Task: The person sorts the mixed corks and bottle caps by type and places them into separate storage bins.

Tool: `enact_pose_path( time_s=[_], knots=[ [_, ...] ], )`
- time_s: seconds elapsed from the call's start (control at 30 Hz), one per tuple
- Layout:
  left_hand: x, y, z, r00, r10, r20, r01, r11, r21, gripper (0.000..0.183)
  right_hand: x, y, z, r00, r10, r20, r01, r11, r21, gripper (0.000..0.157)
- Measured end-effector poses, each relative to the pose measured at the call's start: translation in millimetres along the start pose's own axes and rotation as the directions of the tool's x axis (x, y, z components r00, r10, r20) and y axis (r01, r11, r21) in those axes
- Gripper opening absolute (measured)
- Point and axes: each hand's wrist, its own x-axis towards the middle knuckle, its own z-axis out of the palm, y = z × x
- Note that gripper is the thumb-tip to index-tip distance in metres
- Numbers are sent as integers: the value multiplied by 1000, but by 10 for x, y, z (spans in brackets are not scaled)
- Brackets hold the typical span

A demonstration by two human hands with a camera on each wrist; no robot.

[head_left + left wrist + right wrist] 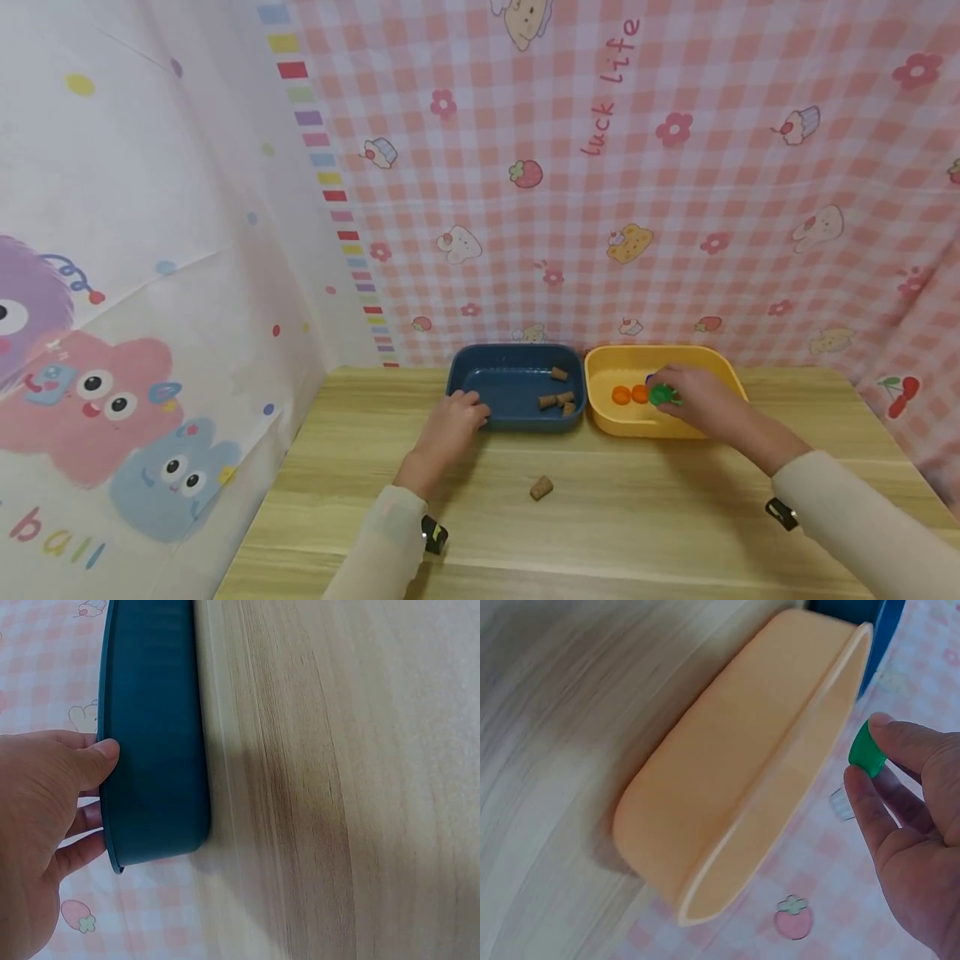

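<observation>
My left hand (450, 425) holds the near left rim of a dark blue container (517, 422). In the left wrist view the thumb lies over the rim, with the other fingers behind it. Several small corks (547, 402) lie in the right part of that container. Over the yellow container (622, 427), my right hand (703, 402) pinches a green bottle cap (865, 755) between thumb and fingertips. Orange caps (621, 395) sit in the yellow container, left of this hand. A bit of blue shows behind the green, and the hand hides the container's right part.
One loose cork (541, 487) lies on the wooden table (615, 533), in front of the containers and between the forearms. The two containers stand side by side at the table's back edge, against a pink checked cloth (510, 217). A white patterned cloth (202, 292) hangs at left.
</observation>
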Motion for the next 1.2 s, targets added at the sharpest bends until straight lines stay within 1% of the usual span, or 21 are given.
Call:
enact_pose_path(
  time_s=[0.17,0.47,0.7,0.9,1.03,1.2],
  knots=[
    [4,3,-3,1000,10,-13,-10,1000,9,6,97,121,1,997,46,57,-46,999,12,28],
    [20,-1,-8,999,25,-35,-24,1000,17,5,251,256,39,987,70,142,-68,998,-17,27],
    [19,2,-6,1000,17,-15,-16,1000,24,6,301,355,73,980,101,172,-96,995,-35,28],
    [16,11,-19,1000,4,4,-5,1000,21,5,315,465,118,972,130,195,-129,991,-18,29],
    [11,10,-16,1000,6,4,-6,1000,15,7,322,504,153,967,152,205,-156,988,5,27],
    [7,1,-3,1000,15,-9,-15,999,30,7,340,510,167,958,176,228,-186,982,24,26]
  ],
)
